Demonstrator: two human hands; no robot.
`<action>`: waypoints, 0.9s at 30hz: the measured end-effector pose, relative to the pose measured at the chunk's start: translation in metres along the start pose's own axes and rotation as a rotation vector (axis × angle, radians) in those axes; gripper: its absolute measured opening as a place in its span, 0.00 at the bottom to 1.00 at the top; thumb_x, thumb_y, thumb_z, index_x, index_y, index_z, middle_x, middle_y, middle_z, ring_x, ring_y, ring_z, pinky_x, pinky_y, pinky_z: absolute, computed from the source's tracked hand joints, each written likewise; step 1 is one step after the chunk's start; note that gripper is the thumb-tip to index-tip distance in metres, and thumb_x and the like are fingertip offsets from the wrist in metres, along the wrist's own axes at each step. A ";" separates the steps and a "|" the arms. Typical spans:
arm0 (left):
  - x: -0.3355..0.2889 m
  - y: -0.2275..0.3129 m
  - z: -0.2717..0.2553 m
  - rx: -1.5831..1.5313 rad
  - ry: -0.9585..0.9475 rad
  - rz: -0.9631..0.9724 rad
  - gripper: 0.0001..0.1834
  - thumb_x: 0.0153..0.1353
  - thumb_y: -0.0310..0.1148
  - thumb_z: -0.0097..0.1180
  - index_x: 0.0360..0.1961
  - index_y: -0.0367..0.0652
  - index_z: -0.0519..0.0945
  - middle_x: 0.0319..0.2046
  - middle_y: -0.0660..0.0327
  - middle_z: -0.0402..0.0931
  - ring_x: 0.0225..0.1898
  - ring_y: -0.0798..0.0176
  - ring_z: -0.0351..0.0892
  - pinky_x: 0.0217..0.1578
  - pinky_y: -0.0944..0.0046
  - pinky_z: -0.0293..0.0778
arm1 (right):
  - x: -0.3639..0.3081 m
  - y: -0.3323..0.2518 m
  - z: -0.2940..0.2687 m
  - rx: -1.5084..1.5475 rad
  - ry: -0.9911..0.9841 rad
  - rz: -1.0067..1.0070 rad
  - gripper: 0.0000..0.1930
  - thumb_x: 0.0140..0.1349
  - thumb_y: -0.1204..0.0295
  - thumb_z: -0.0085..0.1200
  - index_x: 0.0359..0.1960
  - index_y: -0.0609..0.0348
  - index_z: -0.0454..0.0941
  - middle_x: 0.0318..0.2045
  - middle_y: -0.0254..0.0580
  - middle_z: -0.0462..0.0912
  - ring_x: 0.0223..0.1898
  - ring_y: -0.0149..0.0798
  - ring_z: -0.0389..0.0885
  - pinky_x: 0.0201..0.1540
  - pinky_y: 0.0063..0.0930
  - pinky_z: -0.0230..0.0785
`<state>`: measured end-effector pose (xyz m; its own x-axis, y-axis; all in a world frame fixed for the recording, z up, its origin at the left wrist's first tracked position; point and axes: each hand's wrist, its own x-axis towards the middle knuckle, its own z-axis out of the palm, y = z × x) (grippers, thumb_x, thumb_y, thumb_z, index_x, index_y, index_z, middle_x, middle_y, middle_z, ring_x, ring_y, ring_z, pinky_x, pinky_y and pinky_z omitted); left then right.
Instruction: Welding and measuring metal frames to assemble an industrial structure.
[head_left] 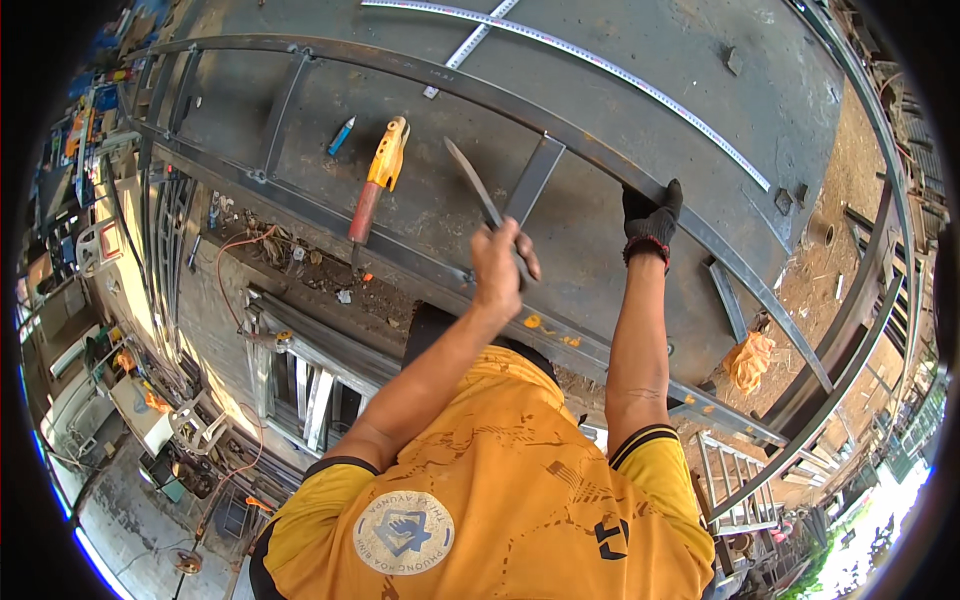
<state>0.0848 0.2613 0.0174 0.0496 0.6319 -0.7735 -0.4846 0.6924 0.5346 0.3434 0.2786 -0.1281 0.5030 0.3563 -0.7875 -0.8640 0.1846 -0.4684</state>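
Observation:
My left hand (498, 265), bare, is closed round a long dark metal tool (472, 180) with a narrow, pointed, blade-like end; its exact kind I cannot make out. The tool slants up and left, beside a short crossbar (537, 175) of the steel frame (450, 75). In a black glove, my right hand (652, 215) grips the frame's far rail, to the right of that crossbar. Left of the tool lies a welding electrode holder (388, 155) with yellow jaws and a red handle. A blue marker-like stick (341, 136) rests farther left.
The frame lies on a dark steel-topped table (700, 110). White measuring strips (600, 62) cross beyond it. A loose metal piece (727, 300) and a crumpled orange cloth (749, 362) are at the right. Aluminium frames (300, 380) and cables stand low at the left.

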 end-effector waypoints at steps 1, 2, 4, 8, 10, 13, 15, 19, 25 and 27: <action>0.000 0.015 -0.004 -0.028 0.007 0.037 0.10 0.69 0.36 0.51 0.33 0.45 0.67 0.19 0.64 0.67 0.12 0.65 0.67 0.11 0.63 0.66 | -0.006 -0.005 -0.009 -0.005 0.007 -0.003 0.26 0.54 0.53 0.69 0.48 0.56 0.77 0.47 0.48 0.82 0.47 0.56 0.81 0.49 0.52 0.79; 0.001 0.028 -0.006 -0.062 0.010 0.082 0.10 0.70 0.36 0.51 0.34 0.45 0.66 0.19 0.64 0.67 0.11 0.65 0.67 0.11 0.63 0.65 | -0.008 -0.013 -0.016 -0.066 -0.018 0.116 0.27 0.54 0.52 0.69 0.48 0.56 0.77 0.48 0.48 0.81 0.47 0.55 0.81 0.49 0.52 0.79; 0.005 0.047 -0.009 -0.055 0.026 0.140 0.10 0.69 0.36 0.52 0.32 0.46 0.66 0.19 0.64 0.67 0.12 0.66 0.67 0.13 0.63 0.65 | -0.008 -0.030 -0.024 -0.184 -0.072 0.351 0.29 0.54 0.51 0.69 0.50 0.56 0.77 0.50 0.49 0.81 0.48 0.52 0.81 0.47 0.51 0.78; 0.010 0.067 -0.009 -0.063 0.039 0.179 0.10 0.68 0.35 0.54 0.32 0.45 0.68 0.19 0.65 0.66 0.13 0.66 0.67 0.15 0.64 0.66 | -0.041 -0.068 -0.020 -1.749 -0.213 -0.304 0.29 0.52 0.48 0.69 0.47 0.56 0.78 0.45 0.48 0.84 0.45 0.52 0.83 0.44 0.50 0.77; 0.008 0.061 -0.010 -0.067 0.035 0.152 0.09 0.68 0.35 0.54 0.33 0.44 0.69 0.19 0.65 0.66 0.14 0.67 0.67 0.15 0.65 0.66 | -0.057 -0.072 0.011 -1.892 -0.352 -0.775 0.27 0.52 0.49 0.67 0.46 0.56 0.79 0.42 0.47 0.85 0.43 0.53 0.84 0.43 0.49 0.77; 0.012 0.044 0.005 -0.099 -0.018 0.035 0.08 0.67 0.35 0.55 0.37 0.42 0.73 0.20 0.65 0.66 0.16 0.67 0.67 0.17 0.66 0.65 | -0.055 -0.068 0.050 -1.956 -0.636 -1.804 0.23 0.52 0.51 0.65 0.42 0.54 0.80 0.36 0.47 0.86 0.38 0.53 0.85 0.42 0.48 0.78; 0.016 0.032 0.015 -0.086 -0.040 -0.054 0.08 0.67 0.34 0.55 0.38 0.41 0.73 0.20 0.65 0.66 0.16 0.68 0.67 0.17 0.67 0.65 | -0.039 -0.058 0.054 -2.369 -0.560 -1.156 0.18 0.52 0.55 0.63 0.40 0.51 0.81 0.32 0.47 0.86 0.37 0.51 0.86 0.41 0.46 0.77; 0.027 0.042 0.004 -0.160 -0.133 -0.279 0.08 0.67 0.33 0.54 0.40 0.39 0.74 0.20 0.66 0.66 0.15 0.70 0.65 0.16 0.68 0.63 | -0.029 -0.054 0.052 -2.507 -0.515 -0.822 0.14 0.52 0.58 0.60 0.38 0.49 0.82 0.31 0.48 0.86 0.38 0.52 0.86 0.41 0.45 0.78; -0.043 0.168 -0.036 -0.311 -0.146 0.420 0.09 0.71 0.35 0.47 0.43 0.41 0.72 0.21 0.67 0.65 0.18 0.67 0.65 0.21 0.67 0.65 | -0.024 -0.052 0.048 -2.502 -0.489 -0.824 0.17 0.51 0.56 0.61 0.40 0.50 0.81 0.31 0.48 0.86 0.36 0.53 0.86 0.40 0.45 0.78; -0.058 0.203 -0.056 -0.195 0.000 0.933 0.11 0.73 0.38 0.43 0.37 0.43 0.70 0.21 0.66 0.65 0.21 0.64 0.69 0.28 0.64 0.70 | -0.025 -0.053 0.049 -2.497 -0.481 -0.824 0.17 0.51 0.56 0.61 0.40 0.50 0.82 0.31 0.48 0.86 0.36 0.53 0.86 0.40 0.45 0.78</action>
<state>-0.0656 0.3457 0.1519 -0.4307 0.9002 -0.0642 -0.4656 -0.1607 0.8703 0.3755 0.3048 -0.0643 0.2134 0.8770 -0.4305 0.9549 -0.2804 -0.0979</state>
